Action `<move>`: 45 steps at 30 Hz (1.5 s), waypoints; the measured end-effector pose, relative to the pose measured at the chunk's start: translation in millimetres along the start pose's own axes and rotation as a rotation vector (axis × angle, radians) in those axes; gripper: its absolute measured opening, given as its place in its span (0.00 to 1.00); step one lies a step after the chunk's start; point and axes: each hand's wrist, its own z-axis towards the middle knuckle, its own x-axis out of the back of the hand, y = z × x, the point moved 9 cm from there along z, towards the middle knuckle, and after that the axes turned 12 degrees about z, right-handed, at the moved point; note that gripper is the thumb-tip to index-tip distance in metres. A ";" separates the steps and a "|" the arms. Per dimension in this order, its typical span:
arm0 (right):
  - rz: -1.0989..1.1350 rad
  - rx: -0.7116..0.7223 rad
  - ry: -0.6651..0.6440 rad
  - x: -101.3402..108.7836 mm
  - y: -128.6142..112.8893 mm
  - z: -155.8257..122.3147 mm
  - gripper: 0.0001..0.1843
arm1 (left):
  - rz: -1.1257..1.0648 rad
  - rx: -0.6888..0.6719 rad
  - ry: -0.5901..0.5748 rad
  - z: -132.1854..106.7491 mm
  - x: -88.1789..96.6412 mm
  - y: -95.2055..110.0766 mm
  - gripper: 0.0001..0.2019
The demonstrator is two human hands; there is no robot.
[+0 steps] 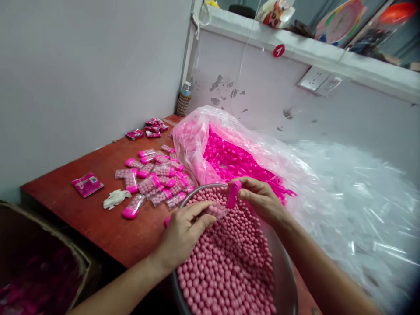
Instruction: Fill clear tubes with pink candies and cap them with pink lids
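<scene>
Over a metal bowl (288, 267) filled with small pink balls (226, 271), both of my hands are close together. My left hand (187, 232) is closed around a small clear container (216, 211) with pink balls inside. Pinched in my right hand (259, 197) is a bright pink plastic cap (233, 194), held just beyond the container's end and apart from it. Behind the bowl, a clear plastic bag (193, 140) lies open, full of matching pink caps (232, 157). Several capped containers (157, 170) of pink balls are heaped on the red table (98, 223) to the left.
Pink packets (88, 184) and a crumpled white piece (116, 199) lie on the table's left part. A cardboard box (83, 262) stands at lower left. Clear plastic containers (361, 210) are piled at right. A bottle in a woven holder (183, 104) stands in the corner.
</scene>
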 end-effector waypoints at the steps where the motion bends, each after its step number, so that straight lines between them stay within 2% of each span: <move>1: -0.071 0.010 -0.020 -8.5 -3.2 -7.3 0.08 | 0.054 -0.037 0.024 -0.9 2.0 4.3 0.12; 5: -0.445 0.130 -0.085 -38.4 -19.0 -30.2 0.09 | 0.158 -0.161 0.025 -6.1 0.5 18.2 0.13; 9: -0.759 0.264 -0.109 -60.1 -28.9 -43.7 0.07 | 0.201 -0.215 0.013 -13.1 -0.2 22.3 0.12; 14: -0.977 0.351 -0.106 -80.2 -31.2 -56.6 0.07 | 0.250 -0.266 0.050 -22.1 3.6 22.0 0.12; 19: -1.088 0.381 -0.148 -91.5 -21.5 -60.4 0.08 | 0.393 -0.339 0.012 -29.9 -3.5 19.9 0.13; 22: -0.988 0.365 -0.160 -88.3 -16.9 -55.4 0.07 | 0.401 -0.322 0.017 -29.4 -2.3 17.6 0.13; 25: -0.809 0.288 -0.051 -73.2 -18.1 -49.8 0.06 | 0.246 -0.222 0.040 -23.5 4.8 13.6 0.12; 28: -0.440 0.140 0.074 -52.2 -11.9 -52.2 0.13 | -0.023 -0.047 0.040 -16.5 8.7 2.8 0.12; 31: -0.022 -0.024 0.097 -39.4 9.6 -62.0 0.20 | -0.287 0.081 0.005 -13.4 4.2 -7.3 0.14; 34: 0.192 -0.102 0.130 -29.4 28.4 -69.7 0.19 | -0.365 0.086 -0.030 -13.4 -0.2 -8.3 0.14; 37: 0.294 -0.054 0.224 -20.5 30.5 -68.7 0.17 | -0.273 0.013 -0.036 -15.4 -0.7 -1.6 0.13; 39: 0.345 -0.077 0.215 -25.8 30.7 -64.1 0.19 | -0.186 -0.062 -0.048 -17.3 -2.0 6.0 0.12; 43: 0.486 -0.357 0.014 -61.1 44.8 -61.3 0.19 | -0.093 -0.133 -0.032 -19.8 -1.9 12.1 0.11; 45: 0.548 -0.420 -0.020 -71.5 48.7 -62.9 0.16 | -0.078 -0.138 -0.027 -20.3 -1.4 11.1 0.11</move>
